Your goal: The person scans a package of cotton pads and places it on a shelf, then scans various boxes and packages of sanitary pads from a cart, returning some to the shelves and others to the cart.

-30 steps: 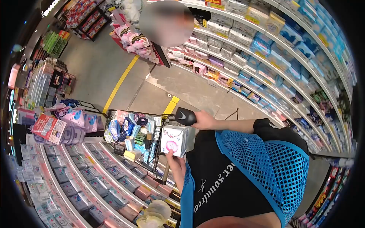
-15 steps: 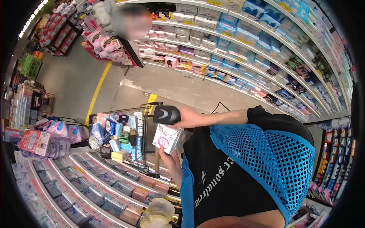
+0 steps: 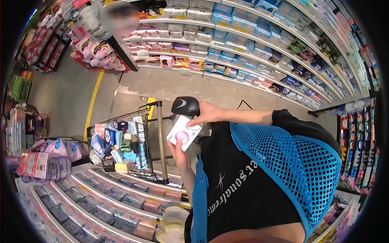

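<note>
My right hand point(image 3: 208, 113), reaching in from the upper arm, is closed round a black rounded handheld device point(image 3: 184, 106) with a pale crescent mark. Its thumb lies at the top edge of a white package point(image 3: 184, 132) with a pink round print. From below, my left hand point(image 3: 178, 152) grips that package, fingers against its printed face. The package sits just under the device and hides part of both hands. Left of them, a wire shopping cart point(image 3: 163, 141) holds several blue, white and dark packs.
Long shelves point(image 3: 243, 30) of packaged goods curve across the top and right. Lower shelves point(image 3: 117, 198) run along the bottom left, by a red-and-white sign point(image 3: 33, 165). A pink display point(image 3: 95, 50) and a person with a blurred face point(image 3: 121, 18) are at the upper left.
The device and white package have shifted up slightly, and the package is turned more flat to view. My right thumb now lies on its edge. The cart and shelves appear shifted with the camera.
</note>
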`<state>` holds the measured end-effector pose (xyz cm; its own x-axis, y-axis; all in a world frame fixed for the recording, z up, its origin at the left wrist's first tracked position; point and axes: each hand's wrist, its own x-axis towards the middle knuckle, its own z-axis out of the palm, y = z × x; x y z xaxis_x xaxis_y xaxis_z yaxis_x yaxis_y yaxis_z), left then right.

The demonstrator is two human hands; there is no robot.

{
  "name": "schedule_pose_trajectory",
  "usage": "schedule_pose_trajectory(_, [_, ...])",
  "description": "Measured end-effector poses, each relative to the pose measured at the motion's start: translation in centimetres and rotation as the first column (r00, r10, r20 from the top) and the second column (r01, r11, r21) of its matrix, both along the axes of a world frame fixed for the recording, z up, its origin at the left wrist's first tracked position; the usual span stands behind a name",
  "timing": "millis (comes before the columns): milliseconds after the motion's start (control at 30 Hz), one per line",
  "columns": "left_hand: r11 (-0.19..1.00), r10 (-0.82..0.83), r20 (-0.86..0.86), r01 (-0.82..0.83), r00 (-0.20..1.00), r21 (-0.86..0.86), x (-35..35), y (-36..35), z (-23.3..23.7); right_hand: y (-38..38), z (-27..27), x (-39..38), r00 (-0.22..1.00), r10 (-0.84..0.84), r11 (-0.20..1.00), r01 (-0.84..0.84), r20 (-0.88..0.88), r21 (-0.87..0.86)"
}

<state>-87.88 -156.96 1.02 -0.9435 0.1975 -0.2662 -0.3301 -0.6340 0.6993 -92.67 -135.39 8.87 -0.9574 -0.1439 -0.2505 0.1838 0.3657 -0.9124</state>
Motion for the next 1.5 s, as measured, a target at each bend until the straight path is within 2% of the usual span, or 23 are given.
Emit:
schedule_pose_trajectory(67, [0.999, -0.02, -0.014, 0.02, 1.0, -0.026, -0.5, 0.2, -0.5, 0.3, 0.7, 0.0, 0.99, -0.029, 1.0, 0.029, 0.141, -0.001])
schedule_pose_trajectory(233, [0.993, -0.06, -0.067, 0.053, 0.996, -0.101, -1.4, 0.6, -2.8, 0.5, 1.3, 0.2, 0.963, -0.089, 0.996, 0.091, 0.254, 0.003])
schedule_pose_trajectory(367, [0.994, -0.076, -0.053, 0.071, 0.996, -0.085, -1.6, 0.8, -4.8, 0.0, 2.2, -0.1, 0.93, -0.125, 0.992, 0.108, 0.347, 0.067])
schedule_pose_trajectory(467, [0.997, -0.083, -0.057, 0.082, 0.995, -0.011, -2.0, 0.9, -5.4, -0.4, 1.9, -0.3, 0.957, -0.13, 0.989, 0.108, 0.259, 0.1])
schedule_pose_trajectory(600, [0.993, -0.113, -0.068, 0.115, 0.991, 0.028, -3.2, 1.9, -5.5, 0.0, 3.2, -0.7, 0.952, -0.16, 0.987, 0.151, 0.261, 0.054])
schedule_pose_trajectory(800, [0.96, -0.264, -0.14, 0.246, 0.954, -0.138, -5.7, 4.3, -3.5, 2.6, 3.8, -1.1, 0.909, -0.244, 0.967, 0.254, 0.338, 0.016])
schedule_pose_trajectory(867, [0.959, -0.27, -0.205, 0.281, 0.941, 0.025, -6.6, 5.1, -3.6, 3.7, 3.9, -1.1, 0.901, -0.269, 0.958, 0.286, 0.34, -0.002])
schedule_pose_trajectory(933, [0.936, -0.262, -0.228, 0.304, 0.938, 0.176, -7.5, 5.9, -2.4, 5.0, 3.5, -1.1, 0.897, -0.285, 0.935, 0.338, 0.339, -0.108])
schedule_pose_trajectory(1033, [0.958, -0.191, -0.262, 0.238, 0.946, 0.16, -10.2, 5.8, -2.4, 7.7, 2.5, -0.9, 0.882, -0.319, 0.886, 0.407, 0.348, -0.221])
schedule_pose_trajectory(1067, [0.982, -0.166, -0.277, 0.132, 0.946, -0.136, -11.2, 5.6, -2.3, 8.5, 2.3, -0.8, 0.876, -0.335, 0.866, 0.431, 0.348, -0.253])
schedule_pose_trajectory(1100, [0.908, -0.144, -0.308, 0.002, 0.941, -0.418, -12.4, 5.0, -2.3, 9.1, 2.4, -0.7, 0.875, -0.337, 0.839, 0.446, 0.347, -0.311])
schedule_pose_trajectory(1133, [0.695, -0.072, -0.359, -0.211, 0.931, -0.687, -13.5, 4.5, -4.1, 9.8, 2.6, -0.6, 0.883, -0.346, 0.827, 0.446, 0.317, -0.341])
schedule_pose_trajectory(1167, [0.365, -0.019, -0.436, -0.4, 0.9, -0.841, -14.5, 4.0, -6.7, 10.4, 2.6, -0.4, 0.891, -0.352, 0.816, 0.442, 0.287, -0.373])
schedule_pose_trajectory(1233, [0.027, -0.101, -0.482, -0.482, 0.87, -0.876, -16.2, 2.8, -9.6, 11.4, 2.5, 0.1, 0.891, -0.376, 0.788, 0.452, 0.255, -0.418])
schedule_pose_trajectory(1267, [-0.126, -0.171, -0.419, -0.441, 0.892, -0.888, -16.3, 2.7, -11.0, 11.8, 2.8, 0.4, 0.89, -0.403, 0.771, 0.455, 0.212, -0.446])
schedule_pose_trajectory(1333, [-0.301, -0.233, -0.019, -0.091, 0.972, -0.949, -16.1, 3.7, -9.6, 13.4, 2.5, 1.2, 0.894, -0.407, 0.773, 0.446, 0.187, -0.451])
schedule_pose_trajectory(1367, [-0.396, -0.234, 0.188, 0.083, 0.954, -0.914, -16.0, 4.2, -9.0, 14.3, 2.5, 1.6, 0.885, -0.425, 0.76, 0.463, 0.19, -0.455])
schedule_pose_trajectory(1467, [-0.447, -0.237, 0.076, -0.039, 0.969, -0.894, -17.0, 3.3, -12.3, 17.0, 3.0, 3.1, 0.855, -0.485, 0.719, 0.508, 0.182, -0.473])
schedule_pose_trajectory(1500, [-0.43, -0.181, 0.094, 0.007, 0.979, -0.903, -17.0, 4.0, -11.0, 18.0, 3.2, 3.5, 0.845, -0.507, 0.702, 0.519, 0.169, -0.489])
